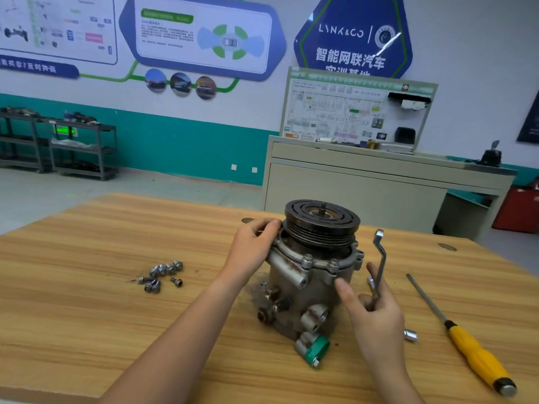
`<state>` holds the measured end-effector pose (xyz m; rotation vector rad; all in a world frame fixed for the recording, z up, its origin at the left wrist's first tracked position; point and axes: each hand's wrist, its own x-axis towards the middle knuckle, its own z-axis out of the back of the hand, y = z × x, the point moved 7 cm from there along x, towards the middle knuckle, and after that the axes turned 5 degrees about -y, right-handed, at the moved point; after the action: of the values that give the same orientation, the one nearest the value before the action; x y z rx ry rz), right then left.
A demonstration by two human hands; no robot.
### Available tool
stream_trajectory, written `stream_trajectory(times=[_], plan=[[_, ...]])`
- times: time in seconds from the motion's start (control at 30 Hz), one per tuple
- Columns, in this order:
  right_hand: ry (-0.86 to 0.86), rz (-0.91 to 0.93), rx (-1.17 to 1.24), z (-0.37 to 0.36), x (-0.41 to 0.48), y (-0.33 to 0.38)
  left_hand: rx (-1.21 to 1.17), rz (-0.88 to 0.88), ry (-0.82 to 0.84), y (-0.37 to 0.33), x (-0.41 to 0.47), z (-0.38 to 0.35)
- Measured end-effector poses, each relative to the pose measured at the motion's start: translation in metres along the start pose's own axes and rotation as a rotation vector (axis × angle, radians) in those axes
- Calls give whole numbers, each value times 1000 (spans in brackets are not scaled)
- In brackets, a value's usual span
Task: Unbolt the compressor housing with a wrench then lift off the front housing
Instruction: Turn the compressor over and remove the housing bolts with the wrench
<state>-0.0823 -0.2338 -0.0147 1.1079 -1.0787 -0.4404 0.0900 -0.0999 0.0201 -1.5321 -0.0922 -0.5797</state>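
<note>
Wooden table (87, 316): compressor (300, 290) stands upright near centre, unclamped.
Nearest, the right hand (376, 313) grips the wrench (380, 258) in curled fingers, thumb out, tool clear of any bolt; torque could tip the free-standing body. Removed bolts (162, 275) lie loose at left and may roll. Two flange bolts (306, 260) appear still seated, so lifting now would likely bind. The left hand (253, 246) curls round the front housing (287, 249) rim. Body grey, stained; black pulley (320, 220) on top.

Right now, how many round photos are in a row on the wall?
3, side by side under the blue-framed poster: left round photo, middle round photo, right round photo. None looks hidden.
</note>
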Motion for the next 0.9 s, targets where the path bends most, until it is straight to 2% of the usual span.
stream_trajectory(times=[0.23, 0.37, 0.5, 0.63, 0.9], plan=[[61, 12, -76, -12, 3, 6, 59, -79, 17, 0, 2, 0], [128, -11, -102, -16, 9, 4, 69, -112, -61, 1, -6, 18], [187, -113, -80, -25, 14, -4, 79, -138, -164, -4, -19, 31], [233, -215, -47, -27, 19, -11, 154, -110, -142, 5, -47, 12], [240, -140, -68, -29, 22, -12, 260, -54, -181, 11, -70, -9]])
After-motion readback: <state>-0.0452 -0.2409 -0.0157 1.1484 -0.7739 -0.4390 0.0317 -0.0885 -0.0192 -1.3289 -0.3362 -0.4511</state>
